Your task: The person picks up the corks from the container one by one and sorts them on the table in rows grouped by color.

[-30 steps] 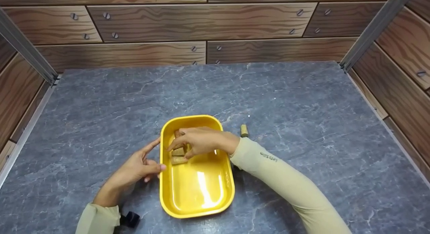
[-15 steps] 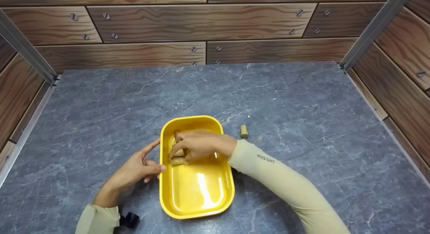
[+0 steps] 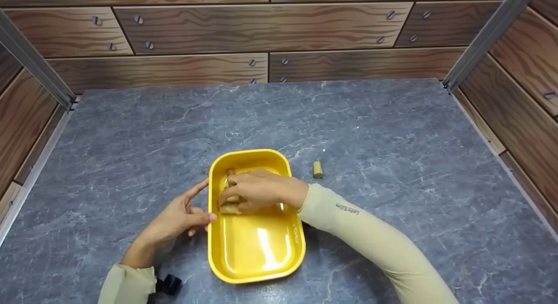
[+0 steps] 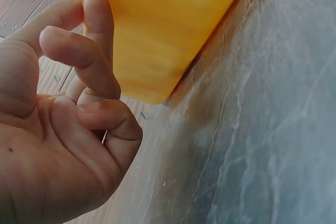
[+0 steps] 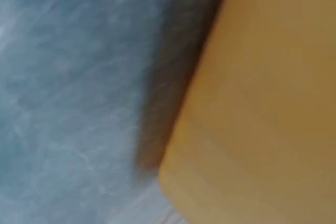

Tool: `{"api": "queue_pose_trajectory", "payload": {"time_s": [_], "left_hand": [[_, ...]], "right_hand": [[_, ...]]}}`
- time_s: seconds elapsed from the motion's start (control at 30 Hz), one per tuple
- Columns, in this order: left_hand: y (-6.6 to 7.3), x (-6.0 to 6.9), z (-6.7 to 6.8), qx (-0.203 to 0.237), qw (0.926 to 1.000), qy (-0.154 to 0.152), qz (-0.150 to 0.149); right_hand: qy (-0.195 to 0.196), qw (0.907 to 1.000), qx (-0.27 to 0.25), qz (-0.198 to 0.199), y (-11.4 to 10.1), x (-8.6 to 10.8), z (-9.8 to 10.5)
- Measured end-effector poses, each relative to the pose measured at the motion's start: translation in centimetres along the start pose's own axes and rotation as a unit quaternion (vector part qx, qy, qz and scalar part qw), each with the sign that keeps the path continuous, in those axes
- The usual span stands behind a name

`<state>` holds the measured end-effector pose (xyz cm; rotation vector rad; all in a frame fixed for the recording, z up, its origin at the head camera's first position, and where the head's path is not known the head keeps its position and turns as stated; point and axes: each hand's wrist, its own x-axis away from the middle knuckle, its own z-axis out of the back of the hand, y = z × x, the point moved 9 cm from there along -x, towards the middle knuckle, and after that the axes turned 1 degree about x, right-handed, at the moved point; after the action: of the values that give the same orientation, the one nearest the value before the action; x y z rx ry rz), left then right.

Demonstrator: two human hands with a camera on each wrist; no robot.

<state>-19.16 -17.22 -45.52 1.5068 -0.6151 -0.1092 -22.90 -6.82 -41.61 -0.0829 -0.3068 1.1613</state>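
Observation:
A yellow tray [image 3: 257, 278] stands on the marbled surface, its outer wall also showing in the left wrist view [image 4: 152, 40]. At its left rim the left hand [image 3: 174, 221] holds on with thumb and a finger, the other fingers bent outside the wall [image 4: 73, 124]. Inside the tray, the right hand [image 3: 261, 190] reaches down with its fingertips around a cork [image 3: 228, 208] lying near the left wall. Another cork [image 3: 231, 172] shows farther back, and others are partly hidden under the fingers. The right wrist view shows only the tray's outside [image 5: 257, 98], with no fingers.
One cork [image 3: 318, 169] stands apart on the surface, right of the tray. A black object [image 3: 171, 285] is beside the left sleeve. Wood-patterned walls [image 3: 261, 29] enclose the back and sides, with metal posts [image 3: 484, 38] at the corners.
The right hand has moved slightly toward the near side of the tray, and the nearest cork has tilted and shifted a little left. The left hand stays at the rim.

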Motion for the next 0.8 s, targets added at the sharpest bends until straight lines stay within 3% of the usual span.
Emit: {"api": "queue_pose_trajectory", "payload": {"time_s": [0.17, 0.33, 0.57, 0.8], "left_hand": [[0.1, 0.0, 0.0, -0.013, 0.9997, -0.013, -0.014], [0.1, -0.1, 0.0, -0.017, 0.9996, -0.013, -0.016], [0.0, -0.1, 0.0, -0.014, 0.9999, -0.003, -0.007], [0.0, 0.0, 0.1, -0.012, 0.9999, 0.005, -0.002]], "right_hand": [[0.027, 0.9996, -0.009, 0.006, -0.3, 1.1, 2.0], [0.069, 0.9955, -0.065, -0.009, 1.1, 3.0, 4.0], [0.152, 0.9745, -0.161, -0.036, 4.1, 6.5, 5.9], [0.188, 0.9518, -0.23, -0.076, 7.4, 9.9, 6.2]]}}
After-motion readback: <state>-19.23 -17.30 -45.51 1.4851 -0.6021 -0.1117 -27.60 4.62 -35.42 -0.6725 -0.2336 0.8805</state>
